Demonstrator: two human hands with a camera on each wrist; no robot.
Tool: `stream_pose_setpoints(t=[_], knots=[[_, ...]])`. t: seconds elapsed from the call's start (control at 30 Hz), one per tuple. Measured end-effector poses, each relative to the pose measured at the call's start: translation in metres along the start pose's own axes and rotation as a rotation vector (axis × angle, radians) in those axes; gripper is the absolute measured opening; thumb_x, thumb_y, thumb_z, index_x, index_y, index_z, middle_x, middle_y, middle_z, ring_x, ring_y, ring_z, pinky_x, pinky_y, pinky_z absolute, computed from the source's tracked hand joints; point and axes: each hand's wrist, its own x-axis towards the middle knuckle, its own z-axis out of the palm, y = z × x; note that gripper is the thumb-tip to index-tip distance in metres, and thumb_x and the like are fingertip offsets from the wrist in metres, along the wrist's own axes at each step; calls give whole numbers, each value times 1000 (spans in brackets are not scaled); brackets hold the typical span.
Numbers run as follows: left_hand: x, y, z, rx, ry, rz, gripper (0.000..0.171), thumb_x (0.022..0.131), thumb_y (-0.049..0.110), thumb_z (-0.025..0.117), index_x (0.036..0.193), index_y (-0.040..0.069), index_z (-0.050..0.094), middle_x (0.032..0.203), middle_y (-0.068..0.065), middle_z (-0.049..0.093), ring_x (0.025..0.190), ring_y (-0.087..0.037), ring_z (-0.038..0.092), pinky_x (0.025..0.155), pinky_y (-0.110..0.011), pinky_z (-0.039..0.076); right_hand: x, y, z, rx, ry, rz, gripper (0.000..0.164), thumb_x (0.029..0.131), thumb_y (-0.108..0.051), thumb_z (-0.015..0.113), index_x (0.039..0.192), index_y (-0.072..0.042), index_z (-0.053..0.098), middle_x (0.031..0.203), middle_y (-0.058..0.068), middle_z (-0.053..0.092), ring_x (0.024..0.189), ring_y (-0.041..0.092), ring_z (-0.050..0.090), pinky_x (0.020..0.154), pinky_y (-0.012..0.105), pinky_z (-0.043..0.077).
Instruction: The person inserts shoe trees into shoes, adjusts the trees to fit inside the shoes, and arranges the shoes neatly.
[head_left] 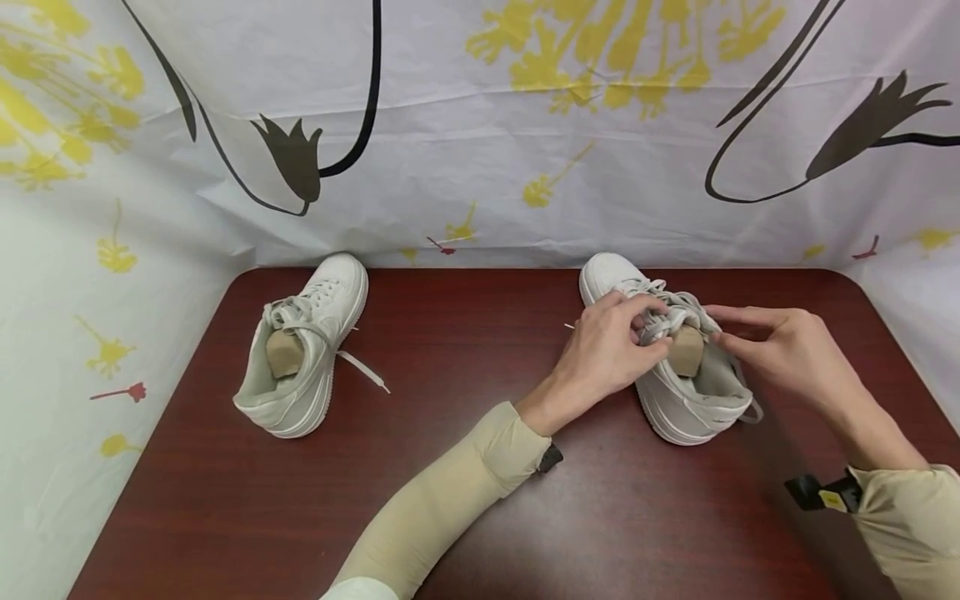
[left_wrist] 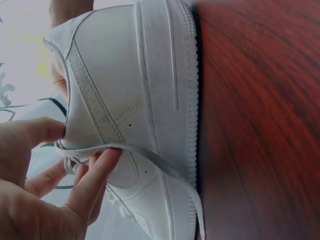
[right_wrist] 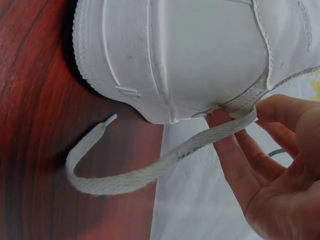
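Observation:
A white lace-up sneaker (head_left: 678, 421) stands on the table at right, toe away from me. My left hand (head_left: 600, 350) is at its tongue and laces, thumb and fingers curled about the grey-white shoelace (left_wrist: 170, 172) at the collar. The lace's loose end hangs down the shoe's side in the left wrist view. On the opposite side my right hand (head_left: 802, 354) pinches the other lace end (right_wrist: 117, 184) between thumb and fingers against the collar. That end curves down, its tip near the tabletop. A tan block-like insert (head_left: 686, 353) sits inside the shoe.
The matching white sneaker (head_left: 341, 296) stands at the left of the dark red table (head_left: 465, 333), with a lace end (head_left: 365, 371) trailing on the wood. Another tan insert (head_left: 285, 353) is inside it. A patterned white sheet (head_left: 450, 150) hangs behind and beside the table.

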Motion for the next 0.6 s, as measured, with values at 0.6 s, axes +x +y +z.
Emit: stream_pose_setpoints(t=[0.6], knots=[[-7,-1,-14,19,24,-14,32,79,28,77,111,26,72,84,12,53,70,5,47,60,-10,37,-4,-16,5,12,-19,0,34,87,-11,76,120,-14,74,106,16,72,62,5,44,53,19,34]])
